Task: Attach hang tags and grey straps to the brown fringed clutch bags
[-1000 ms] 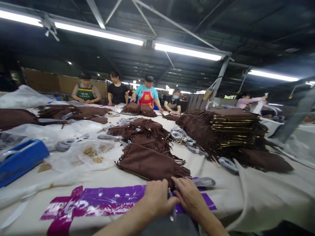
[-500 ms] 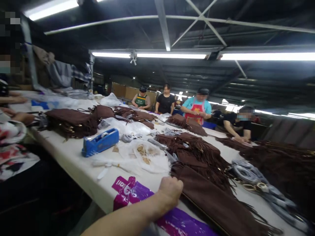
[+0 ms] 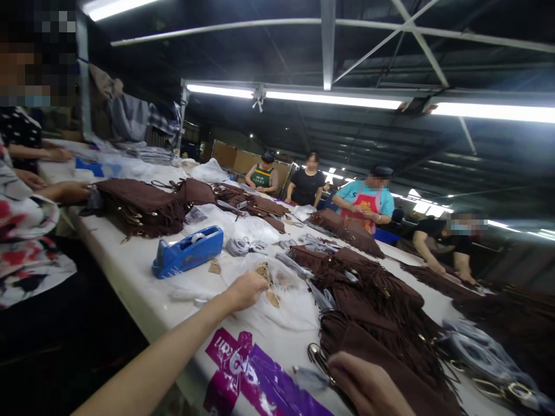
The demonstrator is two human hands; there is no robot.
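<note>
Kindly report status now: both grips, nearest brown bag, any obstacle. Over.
Left grip at tan tags. Right grip at edge of nearest brown bag, both holds unclear. Loose white plastic around tags.

The long desk (image 3: pixel 130 263) has a pale top. At its near right lies a brown fringed bag (image 3: pixel 375 344); purple-and-magenta plastic (image 3: pixel 277 378) lies to the left, along the near edge. Farther back are thin white plastic (image 3: pixel 290 315) with tan tags (image 3: pixel 273 299), and, left of it, a blue tape dispenser (image 3: pixel 191 251). A brown bag stack (image 3: pixel 134 199) sits far left, grey wrapped straps (image 3: pixel 481 346) right.
</note>
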